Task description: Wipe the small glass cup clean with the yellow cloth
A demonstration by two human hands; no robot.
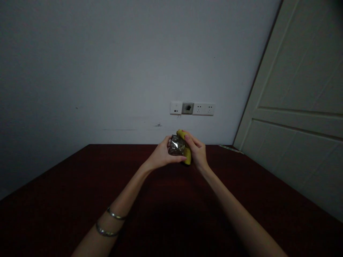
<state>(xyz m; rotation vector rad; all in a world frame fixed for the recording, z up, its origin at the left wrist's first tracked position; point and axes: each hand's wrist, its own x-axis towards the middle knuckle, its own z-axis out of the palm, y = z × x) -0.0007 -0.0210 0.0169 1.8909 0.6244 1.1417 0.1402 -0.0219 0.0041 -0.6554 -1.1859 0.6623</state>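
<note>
In the middle of the head view, above the table, my left hand (163, 154) is closed around a small, shiny, see-through brownish glass (177, 146). Its thumb lies along the lower side, and bright light glints off the surface. My right hand (197, 150) grips a curved yellow cloth-like piece (188, 155), which lies against the right side of the glass. Thumb and fingers pinch it near its upper part. The dim light hides its exact kind, and the fingers cover part of both things.
The dark red table (80, 185) reaches back to a pale wall (120, 64). On the wall are socket plates (203, 109) and a grey switch plate (188, 108). A white panelled door (300, 107) stands at the right. A thin flat strip (230, 148) lies at the table's back right edge.
</note>
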